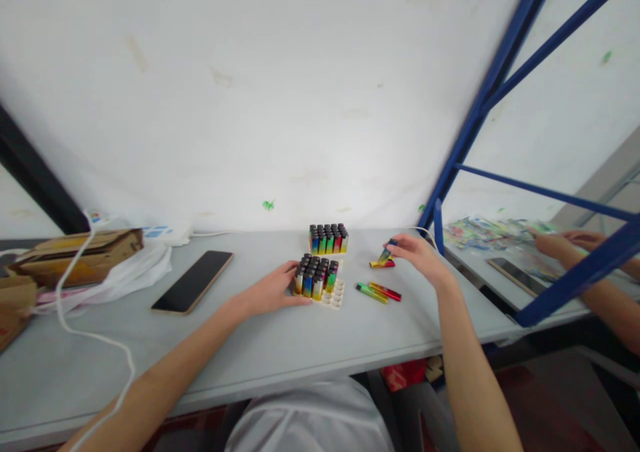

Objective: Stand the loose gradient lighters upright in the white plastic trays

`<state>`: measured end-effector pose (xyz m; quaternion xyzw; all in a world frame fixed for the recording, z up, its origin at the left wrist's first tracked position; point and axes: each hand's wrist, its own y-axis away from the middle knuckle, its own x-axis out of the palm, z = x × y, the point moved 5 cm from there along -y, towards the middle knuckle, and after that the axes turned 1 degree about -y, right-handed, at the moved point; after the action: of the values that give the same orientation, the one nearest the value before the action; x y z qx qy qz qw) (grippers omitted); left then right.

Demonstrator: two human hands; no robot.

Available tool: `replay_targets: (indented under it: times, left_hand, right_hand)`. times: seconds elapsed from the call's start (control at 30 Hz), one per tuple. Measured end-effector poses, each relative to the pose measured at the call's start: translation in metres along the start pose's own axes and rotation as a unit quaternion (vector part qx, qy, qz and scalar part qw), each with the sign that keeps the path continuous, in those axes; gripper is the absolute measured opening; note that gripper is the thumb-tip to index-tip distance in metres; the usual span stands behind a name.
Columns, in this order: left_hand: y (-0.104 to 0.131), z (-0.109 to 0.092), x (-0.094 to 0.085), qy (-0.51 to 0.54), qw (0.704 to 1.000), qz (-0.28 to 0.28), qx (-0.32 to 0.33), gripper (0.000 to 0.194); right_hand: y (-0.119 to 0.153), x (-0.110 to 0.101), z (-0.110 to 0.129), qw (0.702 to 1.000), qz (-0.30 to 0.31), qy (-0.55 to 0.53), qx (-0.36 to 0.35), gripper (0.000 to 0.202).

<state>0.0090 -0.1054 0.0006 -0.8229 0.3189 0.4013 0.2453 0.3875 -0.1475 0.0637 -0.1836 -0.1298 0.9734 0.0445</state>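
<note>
Several colourful lighters with black tops (313, 269) stand upright in a white tray (334, 297) with round holes. Some holes at the tray's right front hold no lighter. My left hand (273, 291) grips the left side of this tray, thumb at the front and fingers behind. Between the fingertips of my right hand (417, 255) is a tilted lighter (386, 253), blue at its upper end and yellow below. Under it a red and yellow lighter (376, 265) lies on the table. Nearer to me lie a green and yellow lighter (371, 293) and a red one (387, 292).
A second tray of upright lighters (329, 240) stands behind, towards the wall. To the left are a phone (194, 282), a white cable (95, 332), a plastic bag (145, 265) and an open cardboard box (75, 255). Past the blue metal frame (493, 85), another person's hands (555, 249) are at a neighbouring table.
</note>
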Motion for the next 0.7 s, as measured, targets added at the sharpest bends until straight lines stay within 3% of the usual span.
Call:
replay_targets:
  times: [0.13, 0.3, 0.5, 0.7]
  left_hand:
    - [-0.001, 0.000, 0.001, -0.008, 1.000, 0.007, 0.000, 0.060]
    - [-0.001, 0.004, 0.001, 0.002, 1.000, -0.006, 0.003, 0.069]
    - [-0.002, 0.007, 0.002, 0.003, 1.000, -0.008, 0.011, 0.072]
    - [-0.002, 0.010, 0.003, 0.007, 1.000, -0.015, 0.019, 0.071]
  right_hand:
    - [-0.003, 0.018, 0.011, 0.984, -0.052, -0.173, 0.003, 0.060]
    - [-0.005, 0.045, 0.024, 0.972, -0.046, -0.228, 0.018, 0.060]
    - [-0.002, 0.092, 0.034, 0.973, 0.028, -0.221, 0.053, 0.061]
    - [-0.006, 0.126, 0.030, 0.995, -0.027, -0.099, 0.019, 0.062]
